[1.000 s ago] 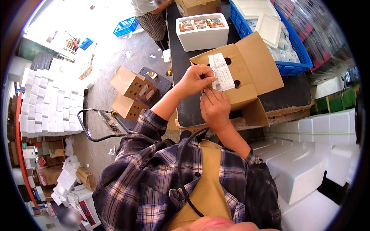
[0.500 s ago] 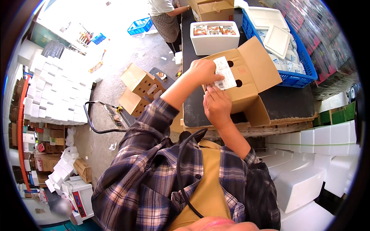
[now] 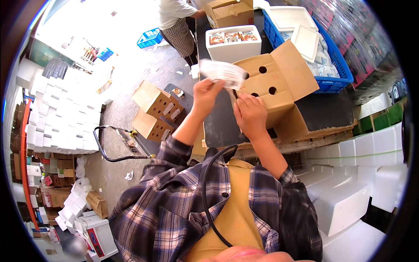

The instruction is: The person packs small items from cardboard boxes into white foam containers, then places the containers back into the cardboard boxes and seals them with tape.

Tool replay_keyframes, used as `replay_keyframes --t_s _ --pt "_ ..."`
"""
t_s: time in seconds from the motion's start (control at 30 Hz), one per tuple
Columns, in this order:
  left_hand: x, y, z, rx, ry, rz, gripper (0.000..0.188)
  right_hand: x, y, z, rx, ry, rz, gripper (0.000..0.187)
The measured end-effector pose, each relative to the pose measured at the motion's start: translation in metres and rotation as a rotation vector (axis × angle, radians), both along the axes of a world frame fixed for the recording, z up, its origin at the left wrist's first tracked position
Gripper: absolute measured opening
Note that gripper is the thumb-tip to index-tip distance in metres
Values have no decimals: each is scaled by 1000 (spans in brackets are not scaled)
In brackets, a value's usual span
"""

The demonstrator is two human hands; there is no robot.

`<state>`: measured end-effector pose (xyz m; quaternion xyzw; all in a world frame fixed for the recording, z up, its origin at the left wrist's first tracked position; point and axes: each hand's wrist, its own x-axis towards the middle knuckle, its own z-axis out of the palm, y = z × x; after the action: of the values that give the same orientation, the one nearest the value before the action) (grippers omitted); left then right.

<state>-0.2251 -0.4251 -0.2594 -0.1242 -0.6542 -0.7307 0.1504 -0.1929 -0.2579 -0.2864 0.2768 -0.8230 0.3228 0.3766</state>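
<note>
My left hand (image 3: 207, 97) pinches a white printed label sheet (image 3: 221, 73), smeared by motion and held up over the left side of an open cardboard box (image 3: 267, 105). The box stands on the black-topped table, with round holes in its side and its flaps spread. My right hand (image 3: 251, 114) is closed at the box's near left edge, its fingertips curled over the cardboard. Just beyond the box sits a white foam box (image 3: 233, 50) with several packaged items inside.
A blue crate (image 3: 342, 78) of white packs and foam lids stands at the back right of the table (image 3: 216, 126). Another person (image 3: 179, 26) is at the far left, near a second carton (image 3: 229, 16). Holed cartons (image 3: 150, 105) lie on a cart at left; foam boxes (image 3: 345, 205) stack at right.
The label has come up off the box's side and moved left in my left hand, uncovering holes beneath it. My right hand stays near the box's edge.
</note>
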Motion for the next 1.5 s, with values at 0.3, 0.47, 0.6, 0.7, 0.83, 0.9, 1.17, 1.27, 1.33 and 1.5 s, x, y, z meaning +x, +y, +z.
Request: replay_keyframes --t_s 0.3,0.47,0.6,0.7,0.83,0.9,1.17,1.27,1.33,1.5 --pt "-12 14 -106 638 -444 177 19 -10 1 8 19 -201 -13 9" --pt "-13 -24 -174 459 -654 544 18 -16 27 9 -35 -215 -141 7" --pt "51 -216 -296 620 -716 1048 21 -44 135 35 -422 -271 -255 12" --pt "133 -325 -311 451 -867 1066 24 -58 160 12 -725 -401 -185 14" --pt "130 -355 -232 -118 -1038 823 46 -49 133 -6 -930 -369 -26 9" --pt "156 -421 -180 -593 -1100 924 46 -47 112 4 -1001 -364 110 7" --pt "121 -393 67 -1086 -361 1007 44 20 88 58 -703 -256 300 10" --pt "78 -240 92 -915 -61 362 30 50 64 51 -585 -346 398 9" --pt "56 -139 85 -819 -210 -97 28 60 61 50 -465 -383 432 8" --pt "31 -29 12 -1524 -92 -600 50 77 64 59 -278 -410 553 9"
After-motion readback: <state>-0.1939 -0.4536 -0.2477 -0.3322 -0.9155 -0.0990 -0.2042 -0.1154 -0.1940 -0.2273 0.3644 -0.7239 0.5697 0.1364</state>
